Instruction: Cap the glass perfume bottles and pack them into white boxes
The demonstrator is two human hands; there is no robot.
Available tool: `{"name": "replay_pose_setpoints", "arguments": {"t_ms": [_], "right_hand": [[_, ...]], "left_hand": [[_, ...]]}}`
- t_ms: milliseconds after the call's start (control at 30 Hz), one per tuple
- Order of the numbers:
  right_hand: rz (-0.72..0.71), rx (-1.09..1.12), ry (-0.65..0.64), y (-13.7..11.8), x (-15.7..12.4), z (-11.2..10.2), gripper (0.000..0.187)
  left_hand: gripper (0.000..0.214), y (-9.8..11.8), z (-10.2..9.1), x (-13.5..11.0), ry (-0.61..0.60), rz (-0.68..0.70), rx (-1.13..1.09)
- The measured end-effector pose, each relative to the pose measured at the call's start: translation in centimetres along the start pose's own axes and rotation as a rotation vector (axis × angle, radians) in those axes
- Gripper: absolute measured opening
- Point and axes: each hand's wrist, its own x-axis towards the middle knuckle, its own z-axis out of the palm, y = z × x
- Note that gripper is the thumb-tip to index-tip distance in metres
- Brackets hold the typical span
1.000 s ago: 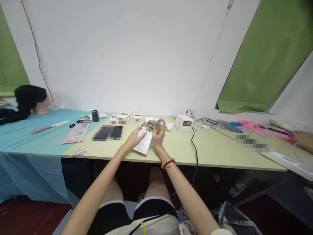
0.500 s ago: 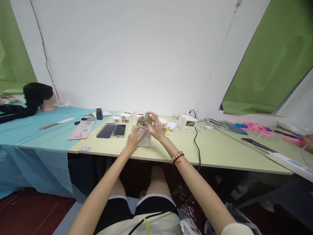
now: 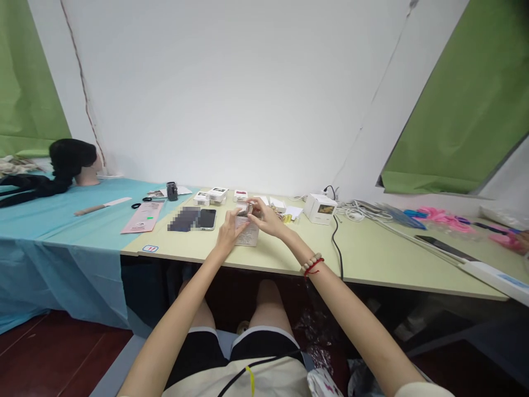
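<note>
White box (image 3: 247, 237), upright over the pale yellow table (image 3: 380, 251).
My left hand (image 3: 227, 230) clasps its side; my right hand (image 3: 268, 220) pinches a shiny object (image 3: 249, 209) at its top, thumb against fingers.

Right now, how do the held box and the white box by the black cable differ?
The left hand grips the held box; the white box stands untouched on the table. The held box shows small print; the white box shows a dark picture. The held box faces the camera squarely; the white box stands corner-on. Both are pale.
</note>
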Motion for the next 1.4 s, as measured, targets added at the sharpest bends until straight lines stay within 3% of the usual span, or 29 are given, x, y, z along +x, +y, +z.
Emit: {"name": "replay_pose_setpoints", "arguments": {"t_ms": [100, 200, 400, 467, 833, 1033, 1133, 1267, 1400], "right_hand": [[-0.035, -0.117, 0.11, 1.0, -0.5, 1.1, 0.018], [-0.069, -0.206, 0.184, 1.7, -1.2, 2.0, 0.016], [0.02, -0.271, 0.634, 2.2, -2.9, 4.0, 0.02], [0.049, -0.29, 0.696, 2.3, -3.2, 4.7, 0.024], [0.048, -0.387, 0.584, 1.7, -3.8, 4.7, 0.054], [0.025, -0.301, 0.646, 2.4, -3.8, 4.8, 0.028], [0.039, -0.251, 0.64, 2.4, -4.0, 4.9, 0.019], [0.076, -0.184, 0.656, 2.3, -4.1, 5.1, 0.03], [0.147, -0.107, 0.711, 2.8, -4.2, 5.2, 0.04]], "left_hand": [[0.05, -0.1, 0.0, 0.0, 0.014, -0.015, -0.011], [0.052, -0.4, 0.1, -0.1, 0.026, -0.029, -0.056], [0.06, -0.4, 0.0, 0.0, 0.022, -0.045, -0.097], [0.06, -0.4, 0.0, 0.1, 0.024, -0.047, -0.1], [0.056, -0.2, 0.2, -0.3, -0.007, 0.003, -0.258], [0.061, -0.1, 0.2, -0.1, 0.016, 0.03, -0.165], [0.052, 0.2, 0.0, 0.0, 0.025, 0.049, -0.057], [0.033, 0.6, -0.2, 0.0, -0.022, 0.051, 0.04], [0.032, 0.5, -0.1, 0.1, -0.007, 0.05, 0.033]]}}
